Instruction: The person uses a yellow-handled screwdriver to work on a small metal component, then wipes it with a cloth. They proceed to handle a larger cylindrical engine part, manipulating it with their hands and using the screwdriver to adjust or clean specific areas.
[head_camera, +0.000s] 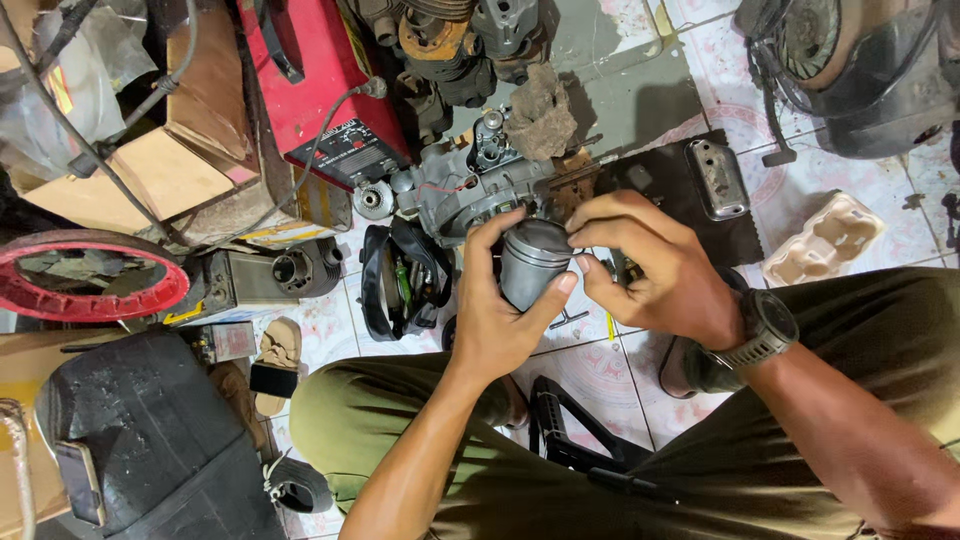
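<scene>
My left hand (495, 320) wraps around a grey metal piston (532, 262), held upright in front of me. My right hand (650, 265) pinches at the piston's upper right rim, fingertips touching its ring groove. A dark watch sits on my right wrist. Just beyond the piston lies a grey engine crankcase (455, 185) on the tiled floor. My knees in olive trousers fill the lower part of the view.
A red machine (310, 80), cardboard boxes (170, 170), a red wheel rim (90, 275) and a black seat (140, 430) crowd the left. A black tool bag (400, 280) lies beside the crankcase. A black mat with a metal cover (715, 178), an egg carton (825, 240) and a fan housing (850, 60) sit at right.
</scene>
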